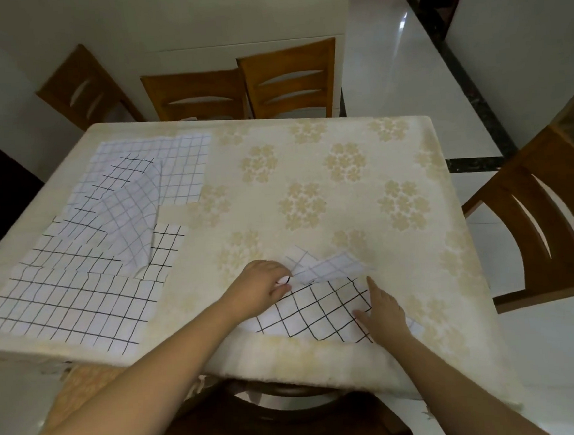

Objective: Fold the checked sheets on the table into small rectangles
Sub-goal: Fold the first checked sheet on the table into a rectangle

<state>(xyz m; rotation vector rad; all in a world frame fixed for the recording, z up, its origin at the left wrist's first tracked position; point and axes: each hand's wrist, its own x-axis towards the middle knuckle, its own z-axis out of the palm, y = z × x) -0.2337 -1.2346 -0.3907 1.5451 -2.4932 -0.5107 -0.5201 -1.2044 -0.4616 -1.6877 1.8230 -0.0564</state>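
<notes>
Head view: nearest the person, at the table's front edge, lies the sheet now being folded, a white cloth with a bold black grid. It sits there, I judge, because that edge keeps it within easy reach of both arms. The right hand rests flat on the sheet's right side, fingers straight and close together with the thumb out to the left, apparently to pin the cloth so it does not slide on the smooth tablecloth. The left hand pinches the sheet's far edge between thumb and curled fingers. Just beyond it a flap is raised and turned over, showing the paler back of the cloth. That reads as a fold in progress, with one hand anchoring and the other carrying the edge.

Farther off, on the left half of the table, the other sheets lie spread and overlapping, one with a curled, lifted corner. None looks folded yet, so most of the task seems to remain. They are well apart from the working sheet, which leaves bare cloth between for folding.

Beyond the table stand wooden chairs, and another is at the right.
</notes>
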